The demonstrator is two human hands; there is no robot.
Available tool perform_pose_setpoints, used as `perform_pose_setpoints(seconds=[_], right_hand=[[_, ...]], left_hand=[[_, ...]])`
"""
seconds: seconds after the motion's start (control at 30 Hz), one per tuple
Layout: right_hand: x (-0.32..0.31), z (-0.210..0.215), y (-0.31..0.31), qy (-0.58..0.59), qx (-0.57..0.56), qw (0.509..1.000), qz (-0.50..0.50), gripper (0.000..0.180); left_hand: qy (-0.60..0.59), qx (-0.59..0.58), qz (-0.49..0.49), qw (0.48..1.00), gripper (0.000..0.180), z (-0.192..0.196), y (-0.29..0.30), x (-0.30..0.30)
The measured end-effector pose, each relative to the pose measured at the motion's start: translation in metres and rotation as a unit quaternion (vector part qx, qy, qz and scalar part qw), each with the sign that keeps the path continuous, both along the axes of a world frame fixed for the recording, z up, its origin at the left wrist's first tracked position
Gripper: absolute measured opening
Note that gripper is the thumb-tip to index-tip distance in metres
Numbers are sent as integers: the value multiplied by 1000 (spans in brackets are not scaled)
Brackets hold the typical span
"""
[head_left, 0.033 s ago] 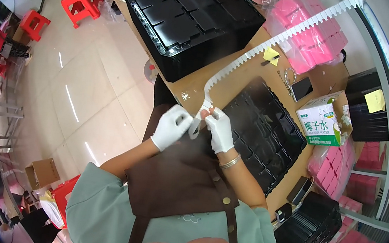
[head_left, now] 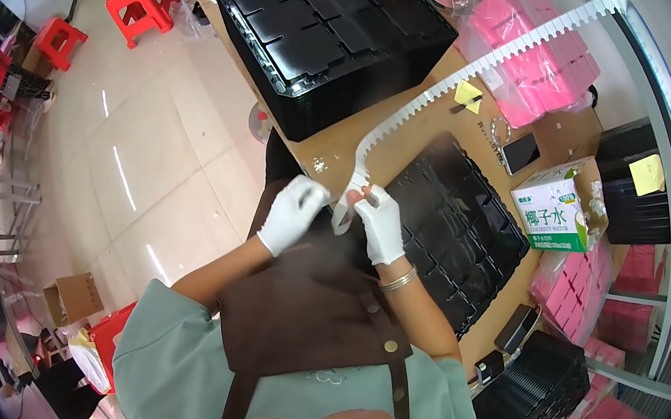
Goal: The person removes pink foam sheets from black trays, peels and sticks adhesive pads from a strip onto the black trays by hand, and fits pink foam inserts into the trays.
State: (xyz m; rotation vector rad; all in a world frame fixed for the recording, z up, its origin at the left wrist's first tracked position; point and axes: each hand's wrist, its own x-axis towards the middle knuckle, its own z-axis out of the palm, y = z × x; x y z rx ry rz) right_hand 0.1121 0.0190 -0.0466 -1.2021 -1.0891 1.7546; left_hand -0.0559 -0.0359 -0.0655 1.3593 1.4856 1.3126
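A long white strip (head_left: 445, 86) with one notched edge runs from my hands up to the metal frame at the upper right. My gloved right hand (head_left: 378, 224) pinches its lower end between bare thumb and fingertip. The loose tail (head_left: 342, 217) hangs curled just left of that hand. My gloved left hand (head_left: 294, 217) is a little apart from the tail, its fingers curled together; whatever they hold, if anything, is too small to make out. Under and beside my right hand lies a black moulded plastic tray (head_left: 455, 234) on the table.
A tall stack of black trays (head_left: 333, 31) stands at the table's far left. To the right are a phone (head_left: 520, 153), a white-green carton (head_left: 561, 205), wrapped pink trays (head_left: 533, 58) and a yellow note (head_left: 467, 96). Red stools (head_left: 140, 10) stand on the floor; another person sits beyond.
My left hand has shifted slightly left and up, away from the strip's tail. The tail has swung a little; my right hand stays put.
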Motion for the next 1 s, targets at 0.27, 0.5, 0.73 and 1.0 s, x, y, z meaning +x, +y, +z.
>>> perform_pose_setpoints(seconds=[0.27, 0.5, 0.73, 1.0], right_hand=[[4, 16, 14, -41, 88, 992, 80, 19], [-14, 59, 30, 19, 69, 995, 63, 28], [-44, 48, 39, 55, 117, 991, 24, 19], [-25, 23, 43, 39, 140, 980, 139, 11]], left_hand=[[-192, -233, -149, 942, 52, 42, 43, -5], [-221, -196, -333, 895, 34, 35, 12, -31], [-104, -156, -218, 958, 23, 9, -1, -71], [141, -159, -273, 938, 33, -59, 1, -68]])
